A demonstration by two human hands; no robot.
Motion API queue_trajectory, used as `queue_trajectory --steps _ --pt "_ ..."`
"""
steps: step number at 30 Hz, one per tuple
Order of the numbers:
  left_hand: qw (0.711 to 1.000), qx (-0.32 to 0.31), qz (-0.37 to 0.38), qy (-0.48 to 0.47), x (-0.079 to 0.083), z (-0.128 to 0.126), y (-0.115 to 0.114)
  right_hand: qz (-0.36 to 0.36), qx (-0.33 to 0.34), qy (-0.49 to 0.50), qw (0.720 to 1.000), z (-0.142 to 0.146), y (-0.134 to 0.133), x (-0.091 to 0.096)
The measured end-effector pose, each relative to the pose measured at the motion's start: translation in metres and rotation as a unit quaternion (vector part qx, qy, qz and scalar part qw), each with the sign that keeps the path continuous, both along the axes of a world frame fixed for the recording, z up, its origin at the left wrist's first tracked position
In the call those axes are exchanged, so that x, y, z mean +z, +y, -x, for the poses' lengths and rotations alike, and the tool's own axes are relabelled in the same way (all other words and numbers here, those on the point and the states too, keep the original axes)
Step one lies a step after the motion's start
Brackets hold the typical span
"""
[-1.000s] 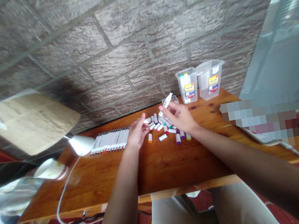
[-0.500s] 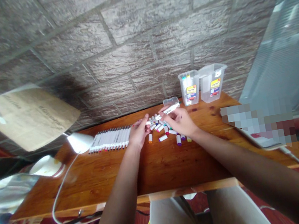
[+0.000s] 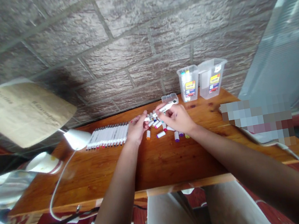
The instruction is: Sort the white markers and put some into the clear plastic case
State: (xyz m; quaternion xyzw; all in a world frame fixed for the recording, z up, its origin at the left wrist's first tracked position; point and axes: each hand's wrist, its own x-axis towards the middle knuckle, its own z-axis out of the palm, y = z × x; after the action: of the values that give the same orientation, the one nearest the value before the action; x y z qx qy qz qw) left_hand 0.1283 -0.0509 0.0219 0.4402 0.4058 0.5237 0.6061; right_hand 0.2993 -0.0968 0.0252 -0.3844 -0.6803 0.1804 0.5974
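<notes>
My right hand (image 3: 178, 118) grips a white marker (image 3: 166, 106), which slants with its dark-ended tip up to the right. The fingers of my left hand (image 3: 137, 128) are pinched round a small white marker cap (image 3: 147, 119). The marker's lower end points at this cap; whether the two touch is too small to tell. Beneath and between both hands lie several loose caps with coloured ends, among them an orange-ended cap (image 3: 148, 135) and a purple-ended cap (image 3: 161, 135). Left of my left hand, a row of markers (image 3: 109, 137) lies side by side.
Two clear plastic containers (image 3: 189, 86) stand by the wall, the left one with markers inside. A clear lid (image 3: 169, 97) lies behind my hands. A lamp (image 3: 77, 139) with a white cord and a paper cup (image 3: 43, 163) are at left. A blurred-out device (image 3: 257, 124) lies at right.
The marker's lower end has come closer to the cap in my left hand. The view has shifted slightly; the row of markers and the containers have not moved.
</notes>
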Motion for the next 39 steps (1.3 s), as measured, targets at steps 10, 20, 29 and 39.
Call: queue_trajectory --steps 10,20,29,39 --pt "1.0 0.022 0.009 -0.017 0.004 0.002 0.0 0.005 -0.015 0.066 0.998 -0.005 0.002 0.001" --pt "1.0 0.005 -0.003 -0.003 0.004 0.0 -0.003 0.006 0.02 -0.001 1.0 -0.001 -0.001 0.001" --pt "1.0 0.015 0.007 -0.01 0.005 0.001 -0.002 -0.033 -0.037 0.011 0.999 -0.007 0.006 -0.002" --pt "1.0 0.02 0.009 -0.007 0.005 0.002 -0.002 0.003 -0.032 0.078 0.996 -0.004 0.008 -0.005"
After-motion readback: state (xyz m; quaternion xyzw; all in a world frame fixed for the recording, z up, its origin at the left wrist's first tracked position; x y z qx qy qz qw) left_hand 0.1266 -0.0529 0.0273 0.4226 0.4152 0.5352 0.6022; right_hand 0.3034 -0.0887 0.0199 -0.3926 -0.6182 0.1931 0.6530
